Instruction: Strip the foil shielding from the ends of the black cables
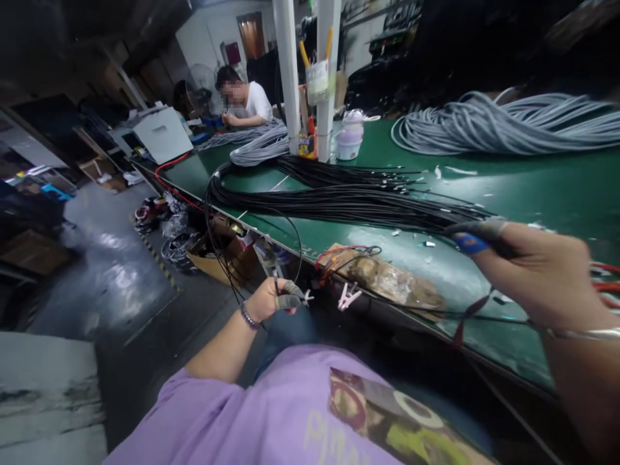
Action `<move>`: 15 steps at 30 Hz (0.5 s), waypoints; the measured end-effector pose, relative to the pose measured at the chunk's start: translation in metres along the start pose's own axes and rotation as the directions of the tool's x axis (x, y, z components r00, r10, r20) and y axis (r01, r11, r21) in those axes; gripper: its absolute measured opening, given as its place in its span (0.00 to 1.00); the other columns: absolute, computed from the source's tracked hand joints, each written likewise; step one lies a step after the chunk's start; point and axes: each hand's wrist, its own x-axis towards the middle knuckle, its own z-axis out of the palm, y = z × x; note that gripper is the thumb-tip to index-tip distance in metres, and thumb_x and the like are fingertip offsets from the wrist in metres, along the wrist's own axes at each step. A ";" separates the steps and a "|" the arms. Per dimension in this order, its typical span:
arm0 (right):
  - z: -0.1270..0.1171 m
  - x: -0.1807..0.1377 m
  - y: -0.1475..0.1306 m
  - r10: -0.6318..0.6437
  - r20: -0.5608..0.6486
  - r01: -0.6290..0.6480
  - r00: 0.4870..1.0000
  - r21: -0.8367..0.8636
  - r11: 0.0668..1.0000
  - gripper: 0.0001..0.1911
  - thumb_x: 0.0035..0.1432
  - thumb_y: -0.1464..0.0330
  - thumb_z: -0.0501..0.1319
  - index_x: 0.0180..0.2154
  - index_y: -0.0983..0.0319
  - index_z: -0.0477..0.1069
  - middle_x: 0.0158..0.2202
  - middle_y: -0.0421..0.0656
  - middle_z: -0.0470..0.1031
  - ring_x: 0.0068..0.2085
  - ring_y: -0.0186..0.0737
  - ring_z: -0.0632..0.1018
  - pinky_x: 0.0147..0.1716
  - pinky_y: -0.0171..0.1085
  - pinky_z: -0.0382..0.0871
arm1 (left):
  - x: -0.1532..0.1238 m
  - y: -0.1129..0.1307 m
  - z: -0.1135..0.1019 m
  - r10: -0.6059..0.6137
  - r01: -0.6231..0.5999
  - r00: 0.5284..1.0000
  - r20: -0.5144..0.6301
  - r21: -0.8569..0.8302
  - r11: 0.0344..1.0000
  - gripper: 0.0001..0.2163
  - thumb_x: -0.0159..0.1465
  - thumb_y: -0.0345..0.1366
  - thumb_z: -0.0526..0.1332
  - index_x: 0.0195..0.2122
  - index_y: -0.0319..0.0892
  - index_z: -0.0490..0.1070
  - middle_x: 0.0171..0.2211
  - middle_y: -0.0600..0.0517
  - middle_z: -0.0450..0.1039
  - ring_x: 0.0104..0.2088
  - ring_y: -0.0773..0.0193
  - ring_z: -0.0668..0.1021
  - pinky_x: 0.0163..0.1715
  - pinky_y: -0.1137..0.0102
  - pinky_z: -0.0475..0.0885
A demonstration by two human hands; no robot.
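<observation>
My left hand [277, 298], in front of the table's edge, is closed on a thin black cable, and a small white end piece pokes out by its fingertips. Dark coverings wrap several fingertips. My right hand [533, 268] reaches over the table with its fingers pinched together at the right-hand ends of a bundle of black cables [339, 201]; blue tape is around one of its fingers. How many cable ends it grips is hidden. Between the hands, a pale clothespin [347, 297] sits at the table edge beside a worn wooden board [387, 279] with red and black wires.
Coils of grey cable [504, 126] lie at the back right of the green table [465, 187]. A white post [325, 129] carries a pen cup [318, 81], next to a lilac cup [349, 137]. A co-worker [247, 103] sits farther left. Below is an open cardboard box [217, 265].
</observation>
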 end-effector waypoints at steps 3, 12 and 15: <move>0.001 -0.014 -0.037 -0.265 0.012 0.256 0.964 0.218 0.942 0.06 0.60 0.62 0.57 0.38 0.53 0.73 0.27 0.42 0.74 0.25 0.38 0.74 0.23 0.36 0.67 | 0.003 -0.003 0.004 -0.077 0.071 0.990 0.119 0.056 0.996 0.26 0.37 0.54 0.72 0.23 0.35 0.71 0.15 0.55 0.67 0.16 0.73 0.67 0.18 0.76 0.62; 0.069 -0.084 -0.095 -0.459 0.230 0.416 0.858 0.213 0.884 0.28 0.47 0.82 0.51 0.50 0.60 0.67 0.45 0.49 0.75 0.37 0.40 0.78 0.29 0.34 0.71 | 0.013 -0.017 0.013 -0.060 0.037 0.915 0.400 0.065 0.997 0.27 0.44 0.59 0.67 0.24 0.34 0.69 0.14 0.57 0.61 0.14 0.75 0.61 0.15 0.76 0.56; 0.078 -0.092 -0.096 -0.457 0.252 0.413 0.853 0.211 0.886 0.26 0.46 0.84 0.49 0.45 0.62 0.69 0.42 0.49 0.76 0.35 0.39 0.77 0.29 0.34 0.70 | 0.014 -0.020 0.015 -0.064 0.027 0.892 0.447 0.089 0.996 0.27 0.45 0.59 0.66 0.23 0.35 0.67 0.14 0.57 0.59 0.14 0.75 0.60 0.15 0.76 0.55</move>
